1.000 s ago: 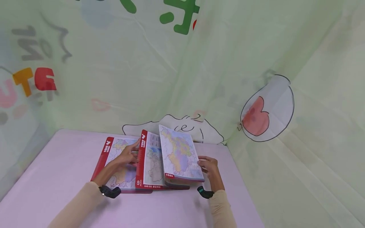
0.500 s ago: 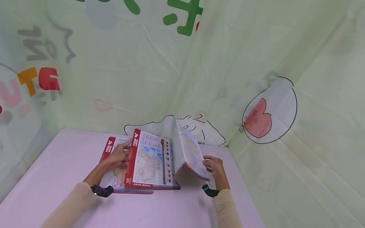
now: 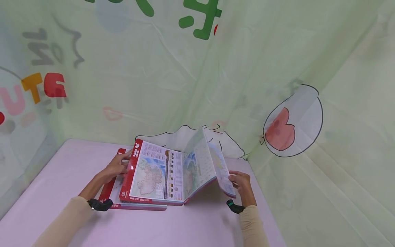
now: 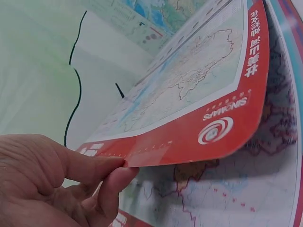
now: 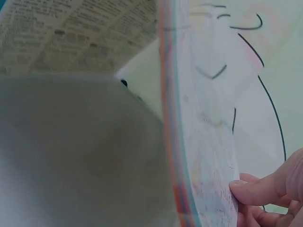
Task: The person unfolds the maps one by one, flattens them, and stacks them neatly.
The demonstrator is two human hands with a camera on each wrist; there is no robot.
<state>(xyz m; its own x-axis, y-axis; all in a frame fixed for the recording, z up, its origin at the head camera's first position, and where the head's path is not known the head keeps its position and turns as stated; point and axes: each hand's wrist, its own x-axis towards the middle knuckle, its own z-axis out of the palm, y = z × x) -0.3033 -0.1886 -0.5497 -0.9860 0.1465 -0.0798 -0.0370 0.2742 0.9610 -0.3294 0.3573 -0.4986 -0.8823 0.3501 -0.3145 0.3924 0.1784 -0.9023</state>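
A folding map [image 3: 152, 176] with a red border is partly unfolded. Its left panel lies flat-ish, while the panels on the right stand up in a ridge. Along the red left edge, my left hand [image 3: 115, 166] pinches the map between thumb and finger; the left wrist view shows this edge [image 4: 189, 146] lifted off what lies beneath. My right hand [image 3: 242, 181] holds the outer edge of the raised right panel [image 3: 220, 164], thumb on the printed face. Under the left part lies a second red-edged map [image 3: 106, 193], mostly covered.
The maps lie on a pale pink tabletop [image 3: 148, 226]. A light green printed cloth [image 3: 148, 92] hangs behind it, with another stretch of cloth [image 3: 333, 192] along the right side. Both wrists carry black bands.
The hands have moved apart, left hand leftward and right hand rightward. The map has opened wider between them, baring more of its inner panels, and its left part now covers more of the map below.
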